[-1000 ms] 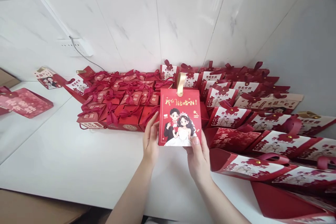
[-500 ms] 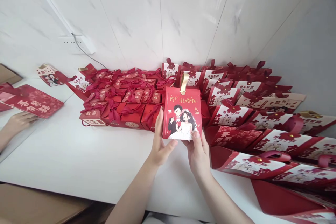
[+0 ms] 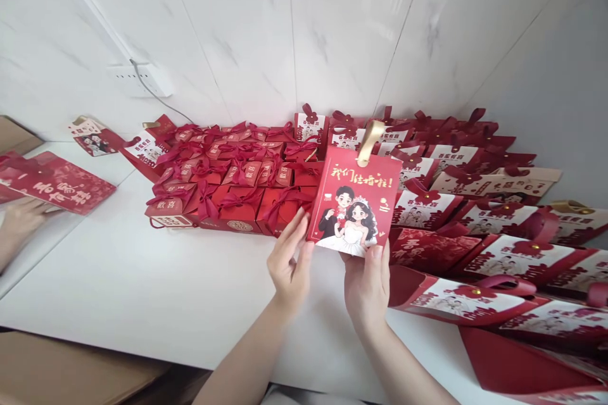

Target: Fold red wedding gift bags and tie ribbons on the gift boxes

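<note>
A red wedding gift box [image 3: 355,202] with a cartoon couple and a gold ribbon loop is held up over the white table [image 3: 190,291], leaning slightly to the right. My right hand [image 3: 368,281] grips its bottom edge, thumb on the front face and fingers behind. At its lower left corner, my left hand [image 3: 291,259] is closed against the side edge, the fingertips partly behind the box. Just beyond stand small red boxes tied with ribbon bows [image 3: 237,196]; the held box covers part of the rows behind it.
Rows of red and white gift bags [image 3: 508,259] with flower clasps fill the right side. On the left, another person's hand [image 3: 21,228] is under a red bag [image 3: 71,183]. A cardboard box [image 3: 71,367] is below the table's front edge. A cable runs from a wall socket [image 3: 137,80].
Both my hands have moved the gift box to the right and a little nearer, and it has tipped clockwise. The other person's hand has shifted slightly left.
</note>
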Demonstrator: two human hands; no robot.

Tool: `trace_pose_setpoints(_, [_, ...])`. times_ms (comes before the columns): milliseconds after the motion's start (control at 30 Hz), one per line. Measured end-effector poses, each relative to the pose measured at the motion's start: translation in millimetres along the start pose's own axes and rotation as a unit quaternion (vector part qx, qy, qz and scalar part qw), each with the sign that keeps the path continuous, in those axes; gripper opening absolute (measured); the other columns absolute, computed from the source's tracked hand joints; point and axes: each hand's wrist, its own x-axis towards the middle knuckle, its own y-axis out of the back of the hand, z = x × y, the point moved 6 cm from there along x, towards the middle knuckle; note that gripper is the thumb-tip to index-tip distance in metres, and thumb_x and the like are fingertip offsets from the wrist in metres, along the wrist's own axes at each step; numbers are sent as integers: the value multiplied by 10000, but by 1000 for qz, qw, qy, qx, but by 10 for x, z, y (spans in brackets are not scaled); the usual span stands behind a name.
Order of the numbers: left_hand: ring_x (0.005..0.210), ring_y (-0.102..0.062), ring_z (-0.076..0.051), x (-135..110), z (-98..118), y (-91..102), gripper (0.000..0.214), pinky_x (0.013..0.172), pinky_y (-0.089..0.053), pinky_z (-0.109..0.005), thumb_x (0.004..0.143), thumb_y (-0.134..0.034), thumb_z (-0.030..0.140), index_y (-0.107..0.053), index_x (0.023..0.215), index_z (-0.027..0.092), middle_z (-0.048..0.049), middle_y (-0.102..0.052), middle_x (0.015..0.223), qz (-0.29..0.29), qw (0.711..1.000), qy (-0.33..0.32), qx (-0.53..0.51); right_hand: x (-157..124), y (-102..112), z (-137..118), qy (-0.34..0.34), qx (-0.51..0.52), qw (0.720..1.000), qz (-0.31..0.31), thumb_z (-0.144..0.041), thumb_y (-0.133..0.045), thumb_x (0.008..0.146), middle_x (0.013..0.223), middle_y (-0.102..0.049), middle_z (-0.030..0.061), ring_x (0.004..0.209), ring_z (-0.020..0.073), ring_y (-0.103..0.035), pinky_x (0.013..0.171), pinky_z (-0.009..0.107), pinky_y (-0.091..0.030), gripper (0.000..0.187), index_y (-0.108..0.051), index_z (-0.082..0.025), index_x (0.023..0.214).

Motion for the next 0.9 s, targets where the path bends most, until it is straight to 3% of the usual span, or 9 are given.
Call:
trace_pose_setpoints(100, [1084, -747, -214, -50, 9, 51, 338, 930, -632, -320, 872, -715, 114, -767, 1135, 319, -27, -771, 1178, 95, 994, 37, -31, -5, -14, -18, 16, -4, 1000, 13, -454, -497, 1013, 1593, -449, 84, 1412, 247, -509, 1037, 433, -542, 496, -467, -323, 1491])
trace_pose_setpoints(267, [1028, -766, -240, -76, -110, 28, 133, 879, -656, -345, 802, -800, 166, -805, 905, 250, -48, -798, 1080, 150, 969, 163, -105, 1, -42, 8, 4, -11, 1000, 8, -466, -499, 1009, 1541, -507, 96, 1332, 239, -579, 1054, 451, -533, 545, -412, -345, 1533])
trace_pose_setpoints(433, [1075, -748, -278, -66, -120, -3, 72, 942, -627, -441, 814, -792, 209, -802, 881, 233, -68, -796, 1084, 106, 968, 195, -118, 11, -44, 16, -8, -18, 1000, 8, -485, -462, 1014, 1584, -453, 71, 1396, 243, -520, 1051, 460, -538, 525, -402, -375, 1524])
trace_pose_setpoints(667, [1097, -722, -246, -42, -40, 23, 122, 1007, -565, -460, 837, -765, 175, -801, 901, 273, -45, -791, 1092, 93, 983, 138, -79, -29, -52, 53, -14, 7, 1000, 23, -482, -478, 1006, 1582, -458, 64, 1360, 250, -555, 1023, 477, -541, 488, -437, -390, 1484])
trace_pose_setpoints(767, [1208, -677, -267, -44, -55, -24, 113, 1047, -542, -485, 858, -750, 198, -794, 926, 277, -58, -759, 1200, 73, 974, 156, -145, -41, -67, 45, -6, 17, 999, 28, -472, -486, 1003, 1595, -441, 56, 1380, 251, -539, 1038, 478, -531, 490, -433, -393, 1484])
trace_pose_setpoints(900, [1389, -535, -332, -48, -107, -122, 75, 1102, -503, -533, 816, -800, 260, -784, 887, 281, -39, -538, 1528, 28, 931, 222, -290, -39, -11, 14, 28, 8, 998, 59, -464, -503, 995, 1633, -384, 40, 1432, 253, -484, 1048, 474, -526, 517, -405, -396, 1498])
